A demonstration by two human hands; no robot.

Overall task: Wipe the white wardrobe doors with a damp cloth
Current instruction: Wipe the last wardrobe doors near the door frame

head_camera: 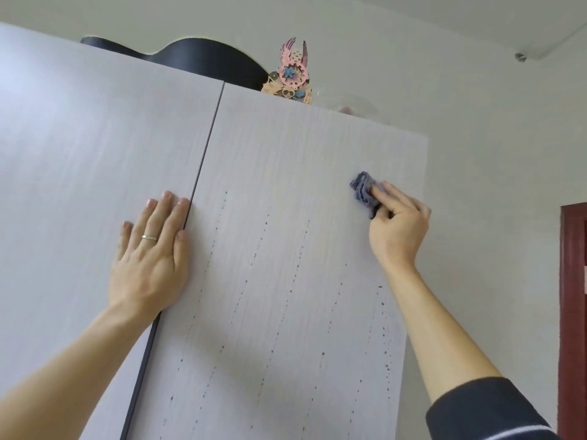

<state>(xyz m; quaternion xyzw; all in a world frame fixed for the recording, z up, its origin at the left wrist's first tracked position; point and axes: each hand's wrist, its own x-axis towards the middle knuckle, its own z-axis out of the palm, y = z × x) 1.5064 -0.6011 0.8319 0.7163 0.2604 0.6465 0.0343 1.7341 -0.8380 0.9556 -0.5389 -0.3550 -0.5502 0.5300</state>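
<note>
Two white wardrobe doors fill the view, split by a dark vertical gap. My left hand lies flat with straight fingers on the left door, right beside the gap. My right hand grips a bunched blue-grey cloth and presses it against the upper right part of the right door. Thin lines of dark droplets run down the right door below the cloth.
On top of the wardrobe lie a black curved object, a pink and blue wooden ornament and something clear. A white wall stands to the right, with a dark red door frame at the far right edge.
</note>
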